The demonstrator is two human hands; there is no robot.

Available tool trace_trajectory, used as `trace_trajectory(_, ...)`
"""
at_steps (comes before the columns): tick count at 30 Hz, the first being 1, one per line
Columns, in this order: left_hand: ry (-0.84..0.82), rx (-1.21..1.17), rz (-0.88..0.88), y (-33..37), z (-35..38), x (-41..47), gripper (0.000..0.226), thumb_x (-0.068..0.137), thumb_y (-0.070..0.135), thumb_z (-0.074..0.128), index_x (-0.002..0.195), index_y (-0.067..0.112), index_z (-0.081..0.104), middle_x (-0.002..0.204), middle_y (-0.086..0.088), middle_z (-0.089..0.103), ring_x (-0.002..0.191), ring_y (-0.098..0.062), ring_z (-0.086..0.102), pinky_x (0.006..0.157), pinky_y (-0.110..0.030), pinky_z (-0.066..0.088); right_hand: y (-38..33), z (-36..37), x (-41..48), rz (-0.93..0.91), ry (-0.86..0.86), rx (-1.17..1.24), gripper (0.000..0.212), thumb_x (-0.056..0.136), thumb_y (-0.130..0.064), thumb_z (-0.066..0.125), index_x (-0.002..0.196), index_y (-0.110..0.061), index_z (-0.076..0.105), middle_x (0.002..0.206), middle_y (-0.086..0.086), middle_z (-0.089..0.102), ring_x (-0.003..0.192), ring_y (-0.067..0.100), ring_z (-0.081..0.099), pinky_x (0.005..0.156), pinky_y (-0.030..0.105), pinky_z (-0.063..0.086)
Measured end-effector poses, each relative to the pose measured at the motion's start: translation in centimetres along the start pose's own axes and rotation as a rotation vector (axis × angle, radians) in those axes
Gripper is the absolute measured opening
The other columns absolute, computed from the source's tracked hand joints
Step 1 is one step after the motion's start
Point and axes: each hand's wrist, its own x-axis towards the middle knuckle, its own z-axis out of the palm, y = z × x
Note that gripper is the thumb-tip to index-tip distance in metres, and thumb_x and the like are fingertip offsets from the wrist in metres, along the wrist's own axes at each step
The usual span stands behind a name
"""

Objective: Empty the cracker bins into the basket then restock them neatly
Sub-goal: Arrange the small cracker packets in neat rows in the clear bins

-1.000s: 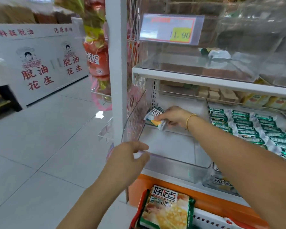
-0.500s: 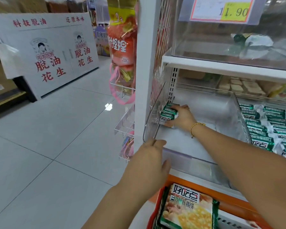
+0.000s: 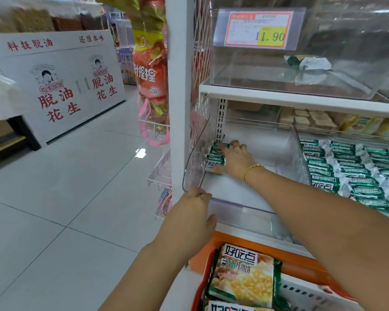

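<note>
- Cracker packets, small, green-and-white foil (image 3: 216, 157): stacked against the left wall of the clear acrylic bin (image 3: 245, 194), at about ten o'clock on its otherwise bare floor.
- Right hand (image 3: 236, 159): clasped on that stack, fingers over the top, thumb low at the near end.
- Left hand (image 3: 189, 212): bent at the bin's front left corner, at seven o'clock; cannot tell whether gripping the rim or only resting there.
- Handling, as a judgement: light, slick wrappers, likely to slide over one another; brittle contents, so no squeezing. Best held several at once by the flat faces, pressed together as a block.
- At three o'clock, neighbouring bin of matching green packets (image 3: 346, 167), laid in overlapping rows.
- At six o'clock, red plastic basket (image 3: 201, 288) with a large green-edged cracker pack (image 3: 243, 279).
- Writing: "好吃点" on small and large packs; "香脆核桃饼" on the large one.
- Price tag (image 3: 259, 30) at twelve o'clock: "1.90" on yellow, another "1" just left.
- White panel sign (image 3: 54, 86) at nine o'clock: "脱油花生", "科技脱油".
</note>
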Motion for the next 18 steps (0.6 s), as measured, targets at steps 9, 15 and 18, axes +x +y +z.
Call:
trace_trajectory(9, 0.078, -0.058, 0.005, 2.4, -0.3, -1.6, 0.011, 0.093, 0.034, 0.055, 0.089, 0.024, 0.058, 0.105, 0.005, 0.059, 0.097, -0.012, 0.058, 0.081, -0.029, 0.046, -1.3, -8.6, -9.6, -0.165, 0.185, 0.148, 0.018, 0.092, -0.020, 0.055, 0.077, -0.012, 0.048, 0.087, 0.011, 0.060, 0.090, 0.027, 0.058, 0.075, 0.036, 0.045)
trace_trajectory(15, 0.004, -0.147, 0.239, 7.0, 1.2, -6.5, 0.030, 0.090, 0.039, 0.059, 0.067, 0.021, 0.052, 0.073, 0.005, 0.054, 0.069, -0.010, 0.054, 0.071, -0.036, 0.047, 3.1, -9.1, -24.0, -0.276, 0.151, 0.265, 0.024, 0.089, -0.030, 0.064, 0.075, -0.019, 0.047, 0.064, -0.012, 0.045, 0.061, 0.004, 0.042, 0.060, 0.026, 0.033)
trace_trajectory(18, -0.074, -0.194, 0.306, 9.3, 3.2, -8.9, 0.030, 0.089, 0.045, 0.057, 0.066, 0.026, 0.049, 0.072, 0.010, 0.052, 0.067, -0.005, 0.052, 0.066, -0.031, 0.045, 6.6, -6.3, -29.1, -0.220, 0.002, 0.285, 0.023, 0.090, -0.034, 0.064, 0.079, -0.022, 0.047, 0.066, -0.014, 0.047, 0.064, 0.004, 0.045, 0.060, 0.024, 0.036)
